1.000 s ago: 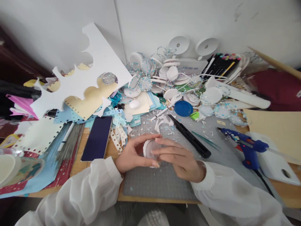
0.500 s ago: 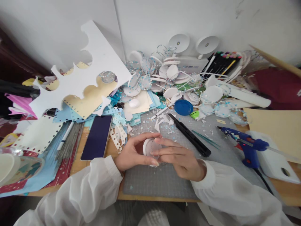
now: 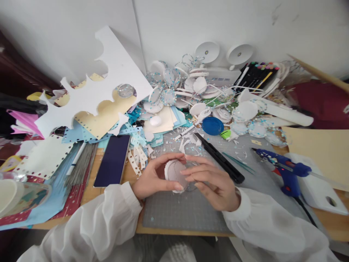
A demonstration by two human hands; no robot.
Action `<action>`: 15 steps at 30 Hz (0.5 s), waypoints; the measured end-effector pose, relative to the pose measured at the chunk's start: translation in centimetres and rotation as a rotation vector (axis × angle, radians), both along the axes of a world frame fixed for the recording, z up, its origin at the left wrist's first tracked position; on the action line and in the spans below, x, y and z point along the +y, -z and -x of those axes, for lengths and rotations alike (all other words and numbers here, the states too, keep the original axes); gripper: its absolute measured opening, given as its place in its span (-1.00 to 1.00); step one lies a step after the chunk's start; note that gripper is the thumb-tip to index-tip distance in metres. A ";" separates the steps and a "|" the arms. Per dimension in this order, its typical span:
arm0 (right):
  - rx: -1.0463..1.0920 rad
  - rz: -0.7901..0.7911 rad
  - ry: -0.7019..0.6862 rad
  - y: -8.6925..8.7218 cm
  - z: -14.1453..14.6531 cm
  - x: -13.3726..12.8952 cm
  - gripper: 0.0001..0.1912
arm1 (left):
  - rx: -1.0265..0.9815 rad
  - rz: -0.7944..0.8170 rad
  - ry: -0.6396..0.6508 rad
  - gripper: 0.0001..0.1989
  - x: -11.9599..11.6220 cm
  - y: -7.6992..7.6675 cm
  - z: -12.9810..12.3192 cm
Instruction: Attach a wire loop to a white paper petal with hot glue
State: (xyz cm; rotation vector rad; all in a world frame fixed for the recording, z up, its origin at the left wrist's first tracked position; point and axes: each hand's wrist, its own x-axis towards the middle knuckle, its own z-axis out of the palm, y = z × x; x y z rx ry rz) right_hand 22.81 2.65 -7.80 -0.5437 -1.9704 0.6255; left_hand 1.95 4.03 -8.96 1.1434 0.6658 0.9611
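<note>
My left hand grips a round white disc by its edge, the thumb at the bottom and a finger over the top. Thin wire crosses the face of the disc, and a clear round piece shows at its right side. Against that right side lie the fingers of my right hand, close together; whether they pinch the wire or the clear piece is too small to tell. Both hands are over the grey cutting mat. Behind my right hand lies a black utility knife, with teal tweezers beside it.
A blue glue gun rests at the right by a white board. To the left lie a phone, wires and a clear cup. White discs, wire loops, a blue lid and cut paper crowd the back.
The disc has turned to show more of its face. My right hand's fingers have shifted slightly right and uncovered part of it. My left hand keeps its grip.
</note>
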 end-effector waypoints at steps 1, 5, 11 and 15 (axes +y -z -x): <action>0.019 0.015 0.016 0.0 -0.1 0.0 -0.81 | -0.001 -0.008 0.006 -0.33 0.0 0.1 0.0; 0.215 0.130 0.203 0.6 -0.6 0.1 -0.76 | -0.116 -0.018 0.061 -0.28 0.1 0.6 0.0; 0.212 0.396 0.294 1.1 -0.2 0.6 -0.88 | -0.258 0.063 0.071 -0.21 0.0 0.2 -0.1; 0.125 0.488 0.137 1.4 0.4 0.3 -0.86 | -0.267 0.046 0.091 -0.25 -0.1 0.0 0.1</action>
